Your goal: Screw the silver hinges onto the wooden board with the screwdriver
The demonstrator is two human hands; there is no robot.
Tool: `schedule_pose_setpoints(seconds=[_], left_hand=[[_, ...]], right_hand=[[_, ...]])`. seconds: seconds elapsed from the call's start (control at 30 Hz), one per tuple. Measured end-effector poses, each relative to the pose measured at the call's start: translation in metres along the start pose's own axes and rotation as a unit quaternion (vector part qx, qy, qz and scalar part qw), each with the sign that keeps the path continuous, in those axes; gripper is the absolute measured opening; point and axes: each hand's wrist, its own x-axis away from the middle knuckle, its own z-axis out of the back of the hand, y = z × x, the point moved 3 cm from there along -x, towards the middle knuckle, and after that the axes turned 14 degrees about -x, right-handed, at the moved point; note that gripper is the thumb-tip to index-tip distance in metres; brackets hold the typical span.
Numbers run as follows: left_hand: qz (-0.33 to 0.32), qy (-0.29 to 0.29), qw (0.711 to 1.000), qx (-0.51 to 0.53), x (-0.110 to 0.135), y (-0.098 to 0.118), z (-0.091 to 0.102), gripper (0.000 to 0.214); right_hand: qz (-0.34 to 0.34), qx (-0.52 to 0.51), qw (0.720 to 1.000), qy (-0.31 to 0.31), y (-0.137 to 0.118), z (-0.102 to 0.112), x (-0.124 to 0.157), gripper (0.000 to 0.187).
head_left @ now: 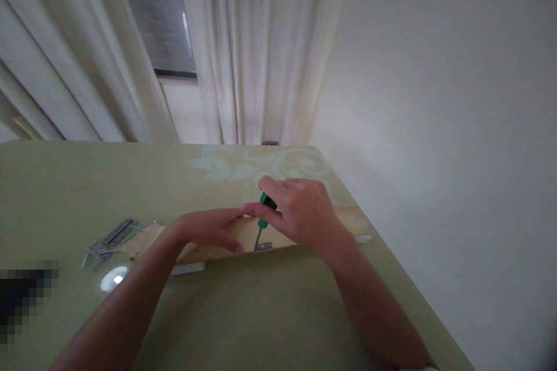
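Observation:
My right hand [302, 208] is closed around the green handle of a screwdriver [261, 222], which tilts slightly. Its metal shaft reaches down to one end of a small metal hinge [263, 247] at the near edge of a light wooden board [354, 220]. A screw under the tip is too small to make out. My left hand [213, 229] lies on the board to the left of the screwdriver, thumb and fingers stretched out and apart. Its fingertips come close to my right hand.
Metal hinges [118, 233] and several thin rods or screws lie left of the board on the green table [243, 313]. White pieces [188, 268] show beneath the board. Curtains [248, 46] hang behind the table; a white wall [444, 104] stands along its right edge.

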Motion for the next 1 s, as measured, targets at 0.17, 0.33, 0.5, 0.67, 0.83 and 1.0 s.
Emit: schedule_pose_setpoints(seconds=[0.17,0.33,0.5,0.67,0.83,1.0], left_hand=[[-0.024,-0.015,0.999,0.024,0.001,0.007,0.002,0.061],[-0.044,0.007,0.997,0.066,-0.004,0.020,0.001,0.038],[-0.041,0.028,0.998,0.047,-0.010,0.027,-0.001,0.024],[-0.040,0.047,0.998,0.007,-0.014,0.024,-0.005,0.031],[-0.038,0.029,0.999,0.017,-0.014,0.024,-0.006,0.034],[-0.047,0.043,0.998,0.015,-0.014,0.022,-0.008,0.035]], right_hand=[[0.106,-0.109,0.986,-0.066,-0.007,0.002,0.002,0.030],[0.083,-0.150,0.983,-0.061,-0.011,0.005,0.004,0.037],[0.029,-0.054,0.998,-0.020,-0.007,0.000,0.001,0.035],[0.117,-0.146,0.981,-0.057,-0.013,0.002,0.003,0.029],[0.010,-0.065,0.997,-0.031,-0.008,0.003,0.005,0.031],[0.091,-0.123,0.986,-0.063,-0.016,0.003,0.006,0.027]])
